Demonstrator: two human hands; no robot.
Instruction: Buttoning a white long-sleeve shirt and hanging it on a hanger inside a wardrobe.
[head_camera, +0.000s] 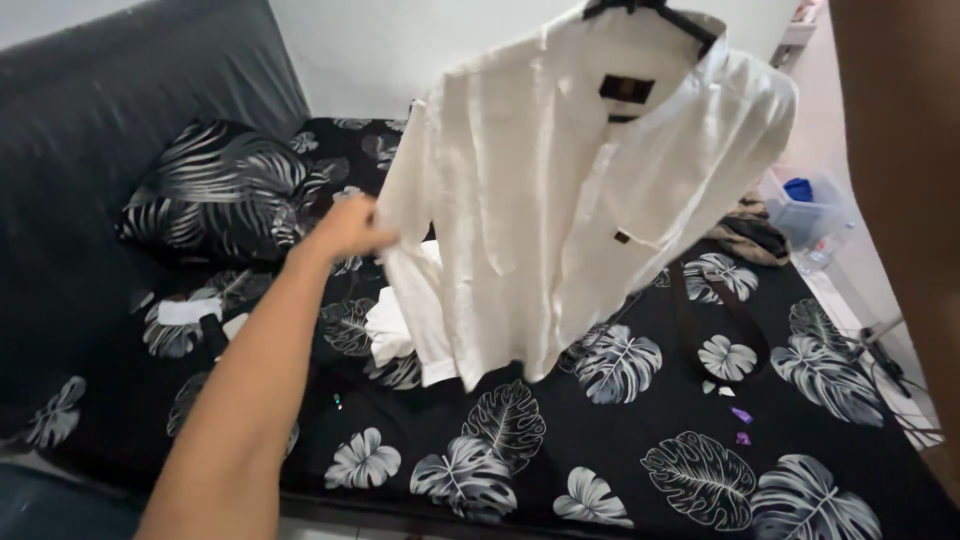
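head view: nearest, the left hand (350, 228) has its fingers pinched on the sleeve edge of the white shirt (560, 210), which hangs lengthwise from a black hanger (650, 10). right arm rises past the frame; its fingers cannot be told. beyond lie the leaf-print bed (620, 440) and pillow (220, 190).

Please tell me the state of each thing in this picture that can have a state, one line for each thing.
white shirt: hanging on a hanger, held up over the bed
black hanger: inside the shirt's collar, mostly out of frame
left hand: gripping the shirt's sleeve edge
right arm: raised, hand out of view
leaf-print pillow: lying against the dark headboard
white cloth: crumpled on the bedsheet
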